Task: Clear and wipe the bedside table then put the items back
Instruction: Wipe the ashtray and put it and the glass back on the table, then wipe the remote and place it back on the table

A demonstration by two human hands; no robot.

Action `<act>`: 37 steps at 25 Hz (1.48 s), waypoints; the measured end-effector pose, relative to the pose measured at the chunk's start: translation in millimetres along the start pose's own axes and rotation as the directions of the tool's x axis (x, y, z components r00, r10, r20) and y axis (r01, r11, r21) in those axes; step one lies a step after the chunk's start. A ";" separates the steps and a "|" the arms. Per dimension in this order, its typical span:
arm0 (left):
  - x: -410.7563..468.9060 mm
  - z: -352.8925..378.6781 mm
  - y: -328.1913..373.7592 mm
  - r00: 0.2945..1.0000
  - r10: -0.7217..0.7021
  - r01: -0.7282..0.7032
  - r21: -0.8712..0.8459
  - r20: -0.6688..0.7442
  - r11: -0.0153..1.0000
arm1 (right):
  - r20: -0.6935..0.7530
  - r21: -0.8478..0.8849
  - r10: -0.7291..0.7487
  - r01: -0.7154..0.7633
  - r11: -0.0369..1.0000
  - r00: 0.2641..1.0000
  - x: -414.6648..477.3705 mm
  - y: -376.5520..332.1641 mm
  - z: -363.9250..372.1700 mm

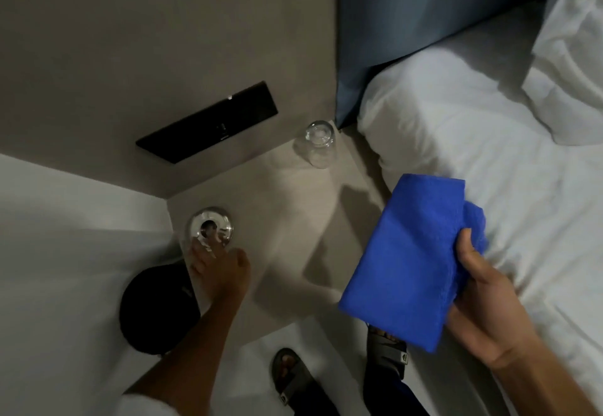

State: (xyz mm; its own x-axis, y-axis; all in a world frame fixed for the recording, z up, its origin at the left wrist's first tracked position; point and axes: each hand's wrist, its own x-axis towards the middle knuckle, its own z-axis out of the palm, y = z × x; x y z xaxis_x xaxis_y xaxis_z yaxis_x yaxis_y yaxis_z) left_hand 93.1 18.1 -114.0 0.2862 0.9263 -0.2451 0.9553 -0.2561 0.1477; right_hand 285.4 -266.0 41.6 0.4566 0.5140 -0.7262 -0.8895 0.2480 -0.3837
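The beige bedside table (pixel 287 220) lies below me between a white wall and the bed. A clear glass (pixel 210 228) stands at its left edge, and my left hand (pixel 222 267) has its fingers around the near side of it. A second glass (pixel 316 145) stands upside down at the table's far right corner. My right hand (pixel 483 311) holds a folded blue cloth (pixel 411 259) in the air over the table's right edge, beside the bed.
A black switch panel (pixel 208 122) is set in the wall behind the table. A black round bin (pixel 156 308) stands on the floor at the left. The white bed (pixel 473 161) with pillows borders the table's right side. My sandalled feet (pixel 293 379) are below.
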 end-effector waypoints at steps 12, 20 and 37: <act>51.2 -41.7 -5.4 0.981 0.153 -0.174 0.187 0.122 0.967 | 0.022 -0.038 0.015 -0.014 0.999 1.000 -6.8 24.2 19.3; -100.4 -95.5 234.0 0.557 0.783 -0.826 -0.282 -0.276 0.488 | -0.029 -0.017 -0.238 0.238 0.971 0.971 -91.4 -40.6 -26.6; -264.9 -55.2 379.0 0.172 0.875 -0.919 -0.248 0.452 0.308 | -0.375 -0.002 -0.436 0.469 0.883 0.818 -235.3 -113.8 -177.3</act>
State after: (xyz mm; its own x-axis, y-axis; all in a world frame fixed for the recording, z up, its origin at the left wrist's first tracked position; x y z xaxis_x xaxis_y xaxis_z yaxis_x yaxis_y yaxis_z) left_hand 375.2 -309.1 59.8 0.9189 -0.1902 -0.3457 0.0127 -0.8614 0.5078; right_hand 282.3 -560.8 155.0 0.7679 0.0050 -0.6406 -0.5710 0.4585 -0.6809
